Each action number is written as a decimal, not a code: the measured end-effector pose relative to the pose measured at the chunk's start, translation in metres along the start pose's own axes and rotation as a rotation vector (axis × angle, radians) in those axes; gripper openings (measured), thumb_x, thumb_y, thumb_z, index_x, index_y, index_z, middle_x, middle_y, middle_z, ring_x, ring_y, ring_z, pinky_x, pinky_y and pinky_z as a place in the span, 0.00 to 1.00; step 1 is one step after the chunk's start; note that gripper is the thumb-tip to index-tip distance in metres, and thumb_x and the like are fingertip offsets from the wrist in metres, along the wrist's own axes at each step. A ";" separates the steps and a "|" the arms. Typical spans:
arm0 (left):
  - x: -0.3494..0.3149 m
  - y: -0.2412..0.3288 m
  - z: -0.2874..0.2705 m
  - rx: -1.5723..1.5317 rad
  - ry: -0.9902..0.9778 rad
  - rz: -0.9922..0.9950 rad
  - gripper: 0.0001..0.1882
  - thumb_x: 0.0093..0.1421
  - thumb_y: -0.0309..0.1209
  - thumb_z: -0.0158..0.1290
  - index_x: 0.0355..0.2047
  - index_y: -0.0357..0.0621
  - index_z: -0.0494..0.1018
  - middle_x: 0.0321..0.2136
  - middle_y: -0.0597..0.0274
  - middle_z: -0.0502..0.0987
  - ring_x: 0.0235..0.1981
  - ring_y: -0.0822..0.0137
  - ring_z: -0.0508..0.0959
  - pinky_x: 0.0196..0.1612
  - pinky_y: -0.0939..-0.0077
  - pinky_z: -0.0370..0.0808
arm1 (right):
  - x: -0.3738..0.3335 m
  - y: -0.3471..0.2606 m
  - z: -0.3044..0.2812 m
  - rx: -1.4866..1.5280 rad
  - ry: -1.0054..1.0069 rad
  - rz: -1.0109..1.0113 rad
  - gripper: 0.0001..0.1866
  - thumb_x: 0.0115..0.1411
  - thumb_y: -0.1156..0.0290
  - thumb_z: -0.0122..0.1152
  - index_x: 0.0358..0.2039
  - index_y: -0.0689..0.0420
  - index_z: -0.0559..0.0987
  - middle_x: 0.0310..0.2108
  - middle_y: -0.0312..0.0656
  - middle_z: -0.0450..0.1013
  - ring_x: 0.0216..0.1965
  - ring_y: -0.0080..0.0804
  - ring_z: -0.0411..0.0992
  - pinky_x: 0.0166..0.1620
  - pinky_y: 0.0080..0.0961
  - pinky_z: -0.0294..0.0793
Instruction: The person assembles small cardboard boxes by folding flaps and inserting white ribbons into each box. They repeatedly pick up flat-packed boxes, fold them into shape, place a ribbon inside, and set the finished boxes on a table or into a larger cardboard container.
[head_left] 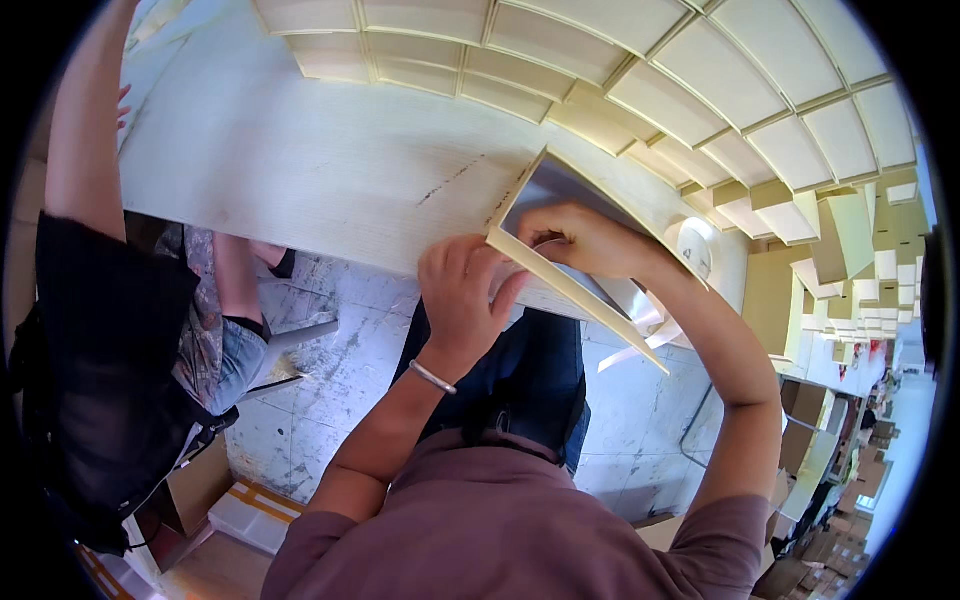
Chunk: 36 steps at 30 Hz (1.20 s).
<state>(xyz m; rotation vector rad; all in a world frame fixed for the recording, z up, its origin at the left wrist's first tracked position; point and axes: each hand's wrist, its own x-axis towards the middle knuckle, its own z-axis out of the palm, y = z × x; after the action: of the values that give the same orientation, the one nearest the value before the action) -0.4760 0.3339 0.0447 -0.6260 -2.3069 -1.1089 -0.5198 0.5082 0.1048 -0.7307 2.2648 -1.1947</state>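
Observation:
A shallow cream-coloured open box with a greyish inside stands tilted at the table's front edge, in front of my body. My left hand, with a bracelet on its wrist, grips the near left corner, fingers and thumb closed around the wall. My right hand reaches inside the box over its far wall. Its fingers are curled together near the same corner; what they pinch, if anything, is hidden. By the right end of the box a narrow white strip hangs down, and a shiny surface shows near my right forearm.
Many cream boxes stand in stacked rows along the table's far side and right. A round white object lies beyond my right forearm. At the left, a person in a black sleeve reaches over the table; another person sits behind.

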 end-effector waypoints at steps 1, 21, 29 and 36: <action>0.001 0.000 0.000 -0.010 0.024 0.027 0.10 0.50 0.35 0.54 0.29 0.45 0.68 0.30 0.58 0.69 0.36 0.55 0.67 0.40 0.61 0.62 | 0.000 0.002 0.001 0.023 0.005 -0.019 0.02 0.48 0.80 0.55 0.25 0.62 0.72 0.23 0.40 0.70 0.27 0.27 0.67 0.32 0.24 0.66; -0.082 -0.097 -0.128 0.232 0.101 -0.463 0.06 0.53 0.27 0.50 0.28 0.37 0.65 0.31 0.57 0.65 0.35 0.62 0.65 0.40 0.71 0.62 | -0.172 0.011 -0.037 1.384 0.651 -0.489 0.17 0.50 0.73 0.44 0.41 0.63 0.71 0.36 0.55 0.71 0.42 0.50 0.70 0.44 0.39 0.71; 0.031 0.102 -0.033 -0.076 -0.233 0.475 0.20 0.43 0.27 0.57 0.39 0.47 0.67 0.38 0.58 0.67 0.43 0.58 0.67 0.51 0.55 0.57 | -0.202 0.008 -0.036 0.455 0.927 -0.372 0.20 0.61 0.56 0.44 0.39 0.60 0.73 0.37 0.45 0.68 0.39 0.36 0.67 0.44 0.34 0.67; 0.076 0.078 -0.005 -0.004 -0.366 0.430 0.07 0.40 0.23 0.52 0.22 0.50 0.73 0.35 0.69 0.71 0.40 0.66 0.70 0.54 0.51 0.51 | -0.208 -0.044 -0.031 0.611 1.485 -0.444 0.17 0.55 0.73 0.44 0.45 0.66 0.65 0.41 0.51 0.68 0.39 0.34 0.69 0.46 0.31 0.68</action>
<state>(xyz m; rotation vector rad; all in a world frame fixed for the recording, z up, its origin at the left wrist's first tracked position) -0.4872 0.3880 0.1386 -1.3467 -2.2956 -0.8460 -0.3744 0.6403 0.1908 0.0407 2.3397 -3.1981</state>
